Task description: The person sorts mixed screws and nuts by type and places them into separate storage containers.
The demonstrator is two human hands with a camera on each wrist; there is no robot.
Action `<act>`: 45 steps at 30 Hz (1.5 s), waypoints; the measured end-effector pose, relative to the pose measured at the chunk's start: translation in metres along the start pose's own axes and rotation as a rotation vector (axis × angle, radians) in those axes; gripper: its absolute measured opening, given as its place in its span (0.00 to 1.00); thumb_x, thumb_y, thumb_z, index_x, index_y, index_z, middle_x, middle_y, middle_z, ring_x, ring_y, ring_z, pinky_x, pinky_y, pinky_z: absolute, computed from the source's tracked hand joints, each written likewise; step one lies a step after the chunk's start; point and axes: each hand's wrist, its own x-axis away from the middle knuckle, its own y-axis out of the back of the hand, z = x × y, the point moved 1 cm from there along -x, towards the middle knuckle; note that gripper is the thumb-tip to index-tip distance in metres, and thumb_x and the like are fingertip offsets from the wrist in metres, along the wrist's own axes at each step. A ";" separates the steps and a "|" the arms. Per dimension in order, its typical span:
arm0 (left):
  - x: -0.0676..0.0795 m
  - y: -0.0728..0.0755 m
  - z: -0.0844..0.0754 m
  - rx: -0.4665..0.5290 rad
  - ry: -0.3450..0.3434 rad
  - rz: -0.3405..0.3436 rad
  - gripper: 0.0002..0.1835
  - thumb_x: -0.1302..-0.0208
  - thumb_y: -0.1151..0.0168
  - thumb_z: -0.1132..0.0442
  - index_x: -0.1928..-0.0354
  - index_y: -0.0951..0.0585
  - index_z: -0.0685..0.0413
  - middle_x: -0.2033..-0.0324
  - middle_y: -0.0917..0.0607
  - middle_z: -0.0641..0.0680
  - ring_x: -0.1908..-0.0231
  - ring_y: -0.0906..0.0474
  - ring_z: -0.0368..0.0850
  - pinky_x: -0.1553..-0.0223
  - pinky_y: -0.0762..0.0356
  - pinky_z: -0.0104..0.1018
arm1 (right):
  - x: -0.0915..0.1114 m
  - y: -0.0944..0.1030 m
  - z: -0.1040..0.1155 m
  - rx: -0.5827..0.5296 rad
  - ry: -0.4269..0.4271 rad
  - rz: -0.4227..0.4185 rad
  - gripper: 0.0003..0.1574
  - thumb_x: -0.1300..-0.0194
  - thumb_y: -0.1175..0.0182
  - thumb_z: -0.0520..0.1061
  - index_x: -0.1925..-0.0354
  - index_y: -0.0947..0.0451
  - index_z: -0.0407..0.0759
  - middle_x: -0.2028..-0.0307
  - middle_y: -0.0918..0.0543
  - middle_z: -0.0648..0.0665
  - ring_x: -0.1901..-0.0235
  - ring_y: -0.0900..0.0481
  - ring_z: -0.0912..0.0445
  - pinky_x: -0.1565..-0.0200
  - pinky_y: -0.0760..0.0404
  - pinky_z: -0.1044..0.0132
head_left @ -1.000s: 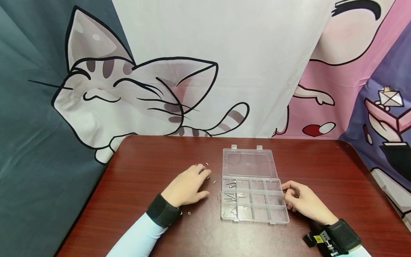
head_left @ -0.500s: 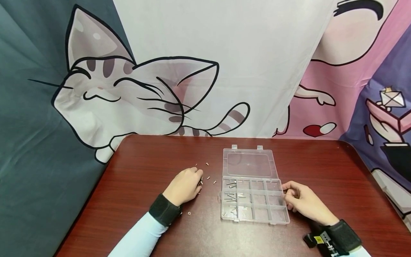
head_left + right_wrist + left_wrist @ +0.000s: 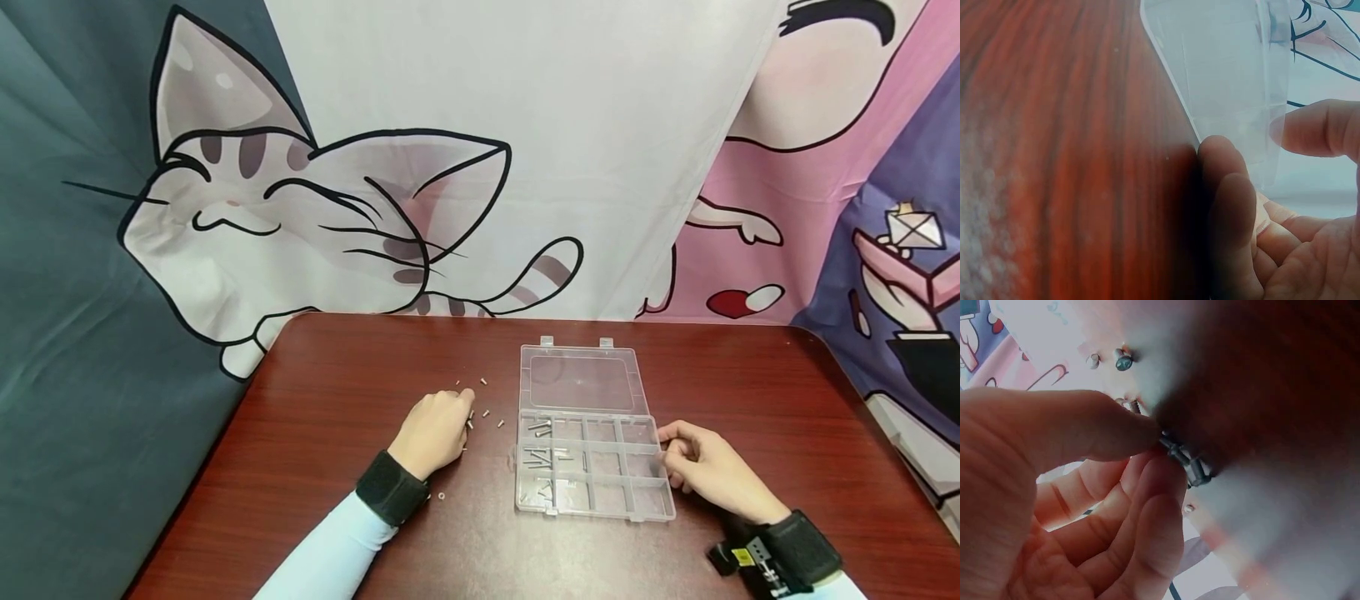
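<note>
In the head view my left hand (image 3: 435,429) is low over the table, left of the box, fingers curled. The left wrist view has its thumb and fingers pinching at a small dark screw (image 3: 1196,474), with other screws close by; the fingertips partly hide it. My right hand (image 3: 716,471) holds the right edge of a clear plastic compartment box (image 3: 611,492). In the right wrist view its thumb (image 3: 1313,130) overlaps the box wall and its curled fingers sit at the bottom edge. The box lies with its lid (image 3: 581,379) folded back. Screws (image 3: 538,458) lie in left-hand compartments.
Several small screws (image 3: 500,423) are scattered on the brown table (image 3: 360,367) between my left hand and the box. A small nut-like ring (image 3: 441,496) lies nearer the front. A printed cloth (image 3: 600,167) hangs behind the table.
My left hand's spread fingers have drawn back and curled in at the screws, uncovering some on the table. The right hand and the box have stayed in place.
</note>
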 end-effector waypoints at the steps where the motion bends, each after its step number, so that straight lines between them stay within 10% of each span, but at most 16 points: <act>1: 0.000 0.000 0.000 0.000 -0.002 -0.002 0.07 0.49 0.41 0.70 0.70 0.27 0.52 0.80 0.24 0.49 0.78 0.21 0.49 0.76 0.23 0.42 | 0.000 0.000 0.000 -0.001 -0.001 0.000 0.24 0.32 0.41 0.49 0.47 0.27 0.31 0.77 0.23 0.46 0.78 0.22 0.55 0.74 0.22 0.60; 19: -0.004 0.019 -0.020 -0.001 -0.108 -0.045 0.08 0.48 0.42 0.66 0.64 0.21 0.50 0.72 0.28 0.49 0.80 0.26 0.45 0.75 0.25 0.37 | 0.000 0.000 0.001 0.001 0.000 0.001 0.24 0.32 0.41 0.48 0.47 0.27 0.30 0.77 0.23 0.46 0.78 0.22 0.55 0.74 0.21 0.61; 45: -0.049 0.033 -0.120 0.104 -0.328 0.057 0.09 0.43 0.42 0.69 0.69 0.20 0.45 0.77 0.29 0.43 0.76 0.29 0.37 0.79 0.33 0.29 | -0.001 -0.001 0.006 0.013 -0.012 -0.014 0.22 0.32 0.41 0.46 0.48 0.27 0.30 0.78 0.24 0.47 0.79 0.22 0.57 0.75 0.22 0.61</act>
